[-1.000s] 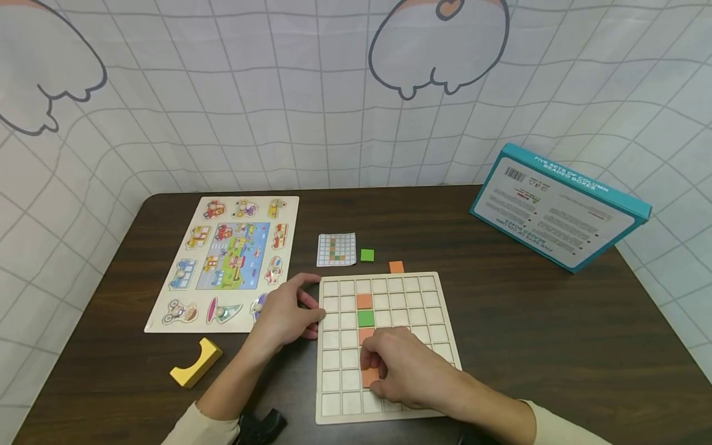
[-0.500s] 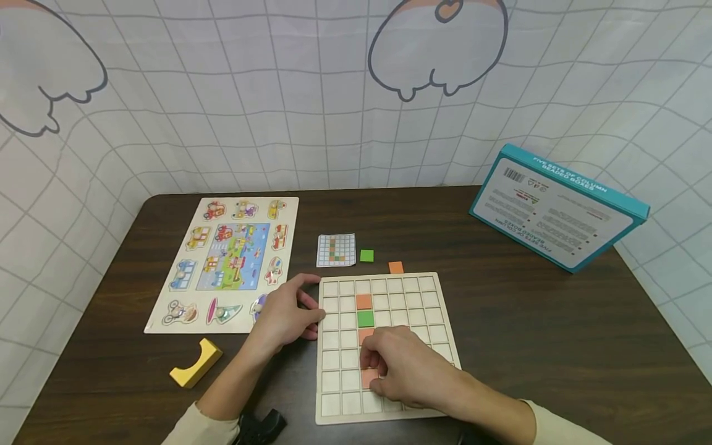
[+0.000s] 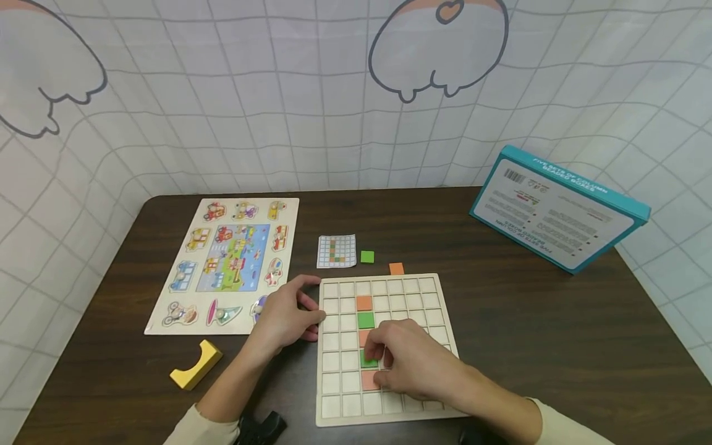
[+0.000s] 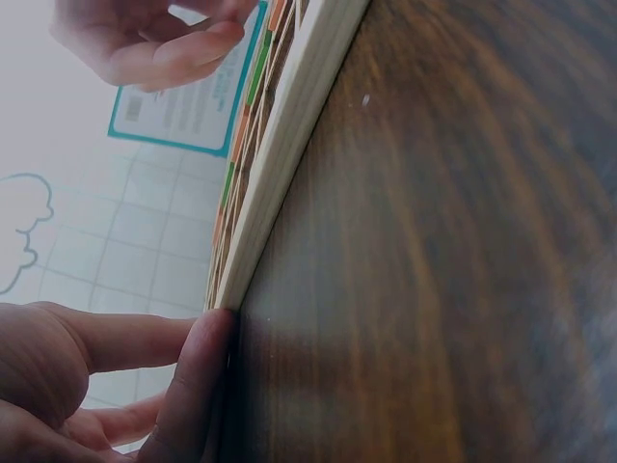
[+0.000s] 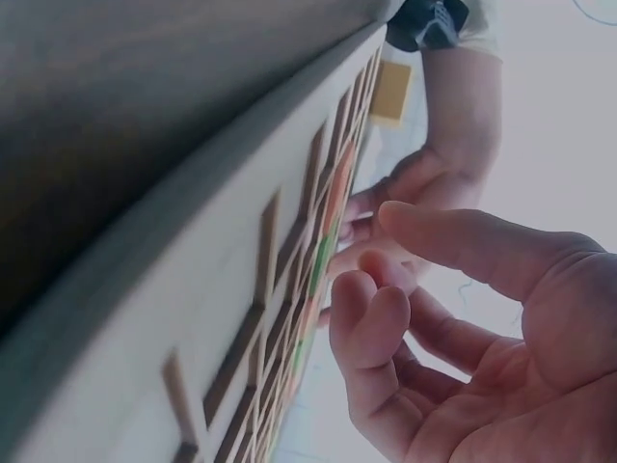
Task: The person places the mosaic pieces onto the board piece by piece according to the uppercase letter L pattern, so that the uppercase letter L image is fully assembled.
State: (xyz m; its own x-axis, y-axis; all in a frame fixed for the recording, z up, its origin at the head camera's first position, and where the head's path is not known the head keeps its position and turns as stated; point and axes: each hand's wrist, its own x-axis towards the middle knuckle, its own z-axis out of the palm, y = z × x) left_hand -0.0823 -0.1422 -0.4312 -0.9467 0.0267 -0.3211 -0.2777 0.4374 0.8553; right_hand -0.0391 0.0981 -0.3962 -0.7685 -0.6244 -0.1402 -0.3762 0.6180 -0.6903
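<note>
A pale wooden grid board (image 3: 332, 406) lies on the dark table, with a column of orange and green square tiles in its cells. My left hand (image 3: 286, 316) rests against the board's left edge, and in the left wrist view its fingertips touch the rim (image 4: 280, 159). Over the column is my right hand (image 3: 414, 357), its fingers bent near the lower green tile (image 3: 367, 360) and its thumb by the lowest orange tile (image 3: 368, 380). In the right wrist view, a gap parts the thumb from the fingers of that hand (image 5: 463, 357), and they hold nothing.
Behind the board are a small pattern card (image 3: 336, 251), a loose green tile (image 3: 367, 256) and an orange tile (image 3: 396, 269). A picture puzzle board (image 3: 161, 318) and a yellow arch block (image 3: 196, 366) lie left. A teal box (image 3: 556, 213) stands back right.
My right hand has lifted slightly and shifted right, with the thumb and fingers spreading apart. The lower green tile now shows beneath it. My left hand stays at the edge.
</note>
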